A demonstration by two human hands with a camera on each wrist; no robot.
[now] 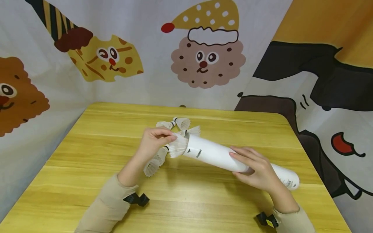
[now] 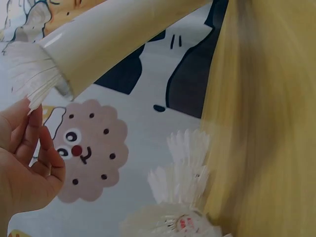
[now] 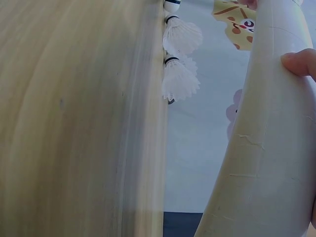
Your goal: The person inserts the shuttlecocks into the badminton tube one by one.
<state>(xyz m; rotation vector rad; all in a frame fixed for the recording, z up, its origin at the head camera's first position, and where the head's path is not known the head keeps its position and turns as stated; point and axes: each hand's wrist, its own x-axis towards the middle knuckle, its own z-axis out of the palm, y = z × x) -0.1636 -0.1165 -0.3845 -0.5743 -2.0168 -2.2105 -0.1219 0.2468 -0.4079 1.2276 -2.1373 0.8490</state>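
Observation:
My right hand [image 1: 257,165] holds a long white tube [image 1: 215,152] by its middle, fingers over the top and thumb below. The tube slants over the table, its mouth toward the left. At that mouth, my left hand [image 1: 152,142] pinches the feather skirt of a white shuttlecock [image 1: 178,145] between thumb and fingertips. The skirt flares outside the tube's rim, and its cork end is hidden. In the left wrist view, the same feathers [image 2: 32,74] fan out at the tube's mouth, with the thumb and index finger at their edge.
Several more shuttlecocks lie on the wooden table [image 1: 87,155]: a pair [image 1: 182,123] at the back, one [image 1: 193,130] behind the tube's mouth, and others [image 1: 155,161] by the left wrist. A cartoon-printed cloth [image 1: 151,90] hangs behind and beside the table.

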